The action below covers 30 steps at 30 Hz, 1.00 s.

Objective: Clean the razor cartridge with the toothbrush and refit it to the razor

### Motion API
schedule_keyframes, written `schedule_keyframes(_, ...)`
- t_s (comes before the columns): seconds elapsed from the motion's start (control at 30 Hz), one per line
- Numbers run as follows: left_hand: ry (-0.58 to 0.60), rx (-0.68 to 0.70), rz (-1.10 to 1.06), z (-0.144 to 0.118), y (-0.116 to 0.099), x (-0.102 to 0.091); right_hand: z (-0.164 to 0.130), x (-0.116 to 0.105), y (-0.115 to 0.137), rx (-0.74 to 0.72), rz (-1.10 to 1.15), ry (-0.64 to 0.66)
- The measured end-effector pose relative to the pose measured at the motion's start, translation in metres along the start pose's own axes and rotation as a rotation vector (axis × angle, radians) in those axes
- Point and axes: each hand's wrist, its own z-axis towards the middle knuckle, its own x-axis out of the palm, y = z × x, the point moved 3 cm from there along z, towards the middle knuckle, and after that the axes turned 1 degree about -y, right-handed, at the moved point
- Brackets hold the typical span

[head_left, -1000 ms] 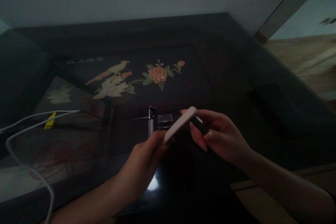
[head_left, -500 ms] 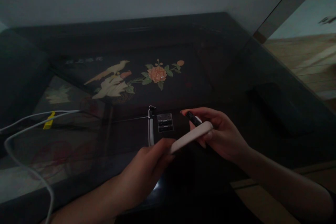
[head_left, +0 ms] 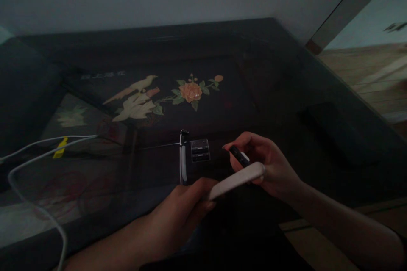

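The scene is dim. My left hand [head_left: 182, 209] grips the near end of a pale, flat phone-like slab [head_left: 237, 180], which points right and away. Its far end rests against my right hand [head_left: 270, 167]. Between the thumb and fingers of that hand sits a small black object with a white tip [head_left: 240, 156]; what it is cannot be told. Both hands hover over the front of a dark lacquered cabinet top [head_left: 222, 51].
The cabinet top has an inlaid bird [head_left: 135, 97] and an orange flower [head_left: 190, 92]. A metal hinge [head_left: 200, 150] and a slim upright clip [head_left: 183, 156] lie just beyond my hands. White cables [head_left: 34, 152] loop at left. A dark flat object [head_left: 337, 129] lies right.
The pale slab has swung down and to the right, from above my right fingers to below them. Both hands have drifted slightly nearer and lower.
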Motion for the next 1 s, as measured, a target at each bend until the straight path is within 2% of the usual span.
schedule_keyframes(0.13,0.030,0.015,0.014,0.003,-0.003,-0.002,0.000,0.000,0.000,0.008,0.013,-0.007)
schedule_keyframes(0.3,-0.144,-0.016,0.013,0.007,-0.002,-0.008,0.000,0.000,0.000,0.026,0.013,-0.016)
schedule_keyframes(0.53,-0.058,0.049,0.043,0.001,-0.005,-0.002,-0.001,0.001,0.002,0.014,0.003,-0.003)
schedule_keyframes(0.77,-0.271,-0.024,0.022,0.010,-0.003,-0.012,0.001,0.001,0.001,0.002,0.047,0.023)
schedule_keyframes(0.83,-0.252,-0.018,0.011,0.010,-0.003,-0.010,0.001,0.000,0.001,0.004,0.035,0.012)
schedule_keyframes(1.0,-0.097,0.044,-0.001,0.004,-0.005,-0.002,-0.001,-0.001,0.001,-0.009,-0.033,-0.013)
